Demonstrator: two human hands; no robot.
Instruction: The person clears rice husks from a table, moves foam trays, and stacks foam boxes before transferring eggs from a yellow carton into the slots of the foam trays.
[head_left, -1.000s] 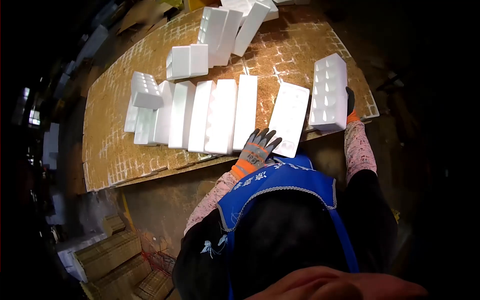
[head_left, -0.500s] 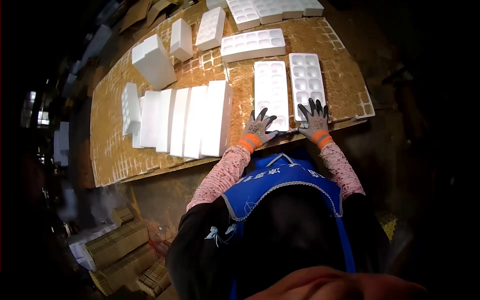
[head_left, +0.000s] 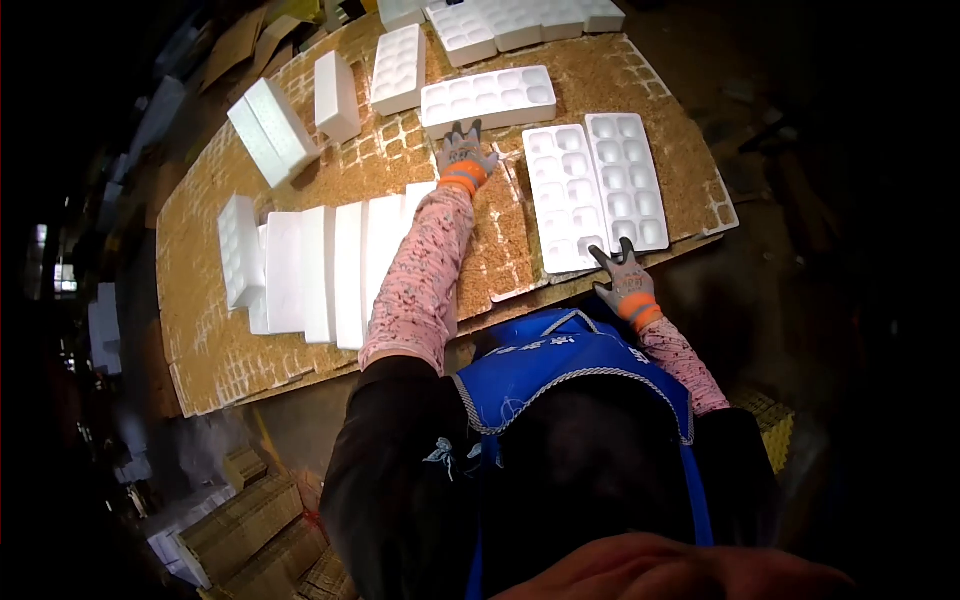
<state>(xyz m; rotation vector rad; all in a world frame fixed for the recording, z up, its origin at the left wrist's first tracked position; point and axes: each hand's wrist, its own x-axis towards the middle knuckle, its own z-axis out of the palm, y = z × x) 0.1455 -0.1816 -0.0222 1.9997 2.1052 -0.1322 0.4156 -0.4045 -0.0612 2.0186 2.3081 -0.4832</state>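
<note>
Two white foam trays with rows of square hollows lie side by side near the table edge: a left tray [head_left: 566,200] and a right tray [head_left: 628,180]. My right hand [head_left: 628,283], in a grey glove with dark fingertips, has its fingers spread at their near ends, by the seam between them. Farther off, my left hand [head_left: 466,160] reaches out, fingers extended, to the near side of a foam tray lying crosswise [head_left: 488,100]. My left forearm hides part of a row of foam trays standing on edge [head_left: 318,270].
The brown, worn table board [head_left: 200,350] carries more foam blocks: a leaning pair [head_left: 272,132], an upright one [head_left: 337,97] and a tilted tray [head_left: 398,70]. Several trays [head_left: 520,22] line the far edge. Cardboard bundles [head_left: 240,525] lie on the floor at lower left.
My left hand has left the left tray and moved forward and left to the crosswise tray. The two near trays, apart before, now lie against each other. My right hand has drawn back slightly.
</note>
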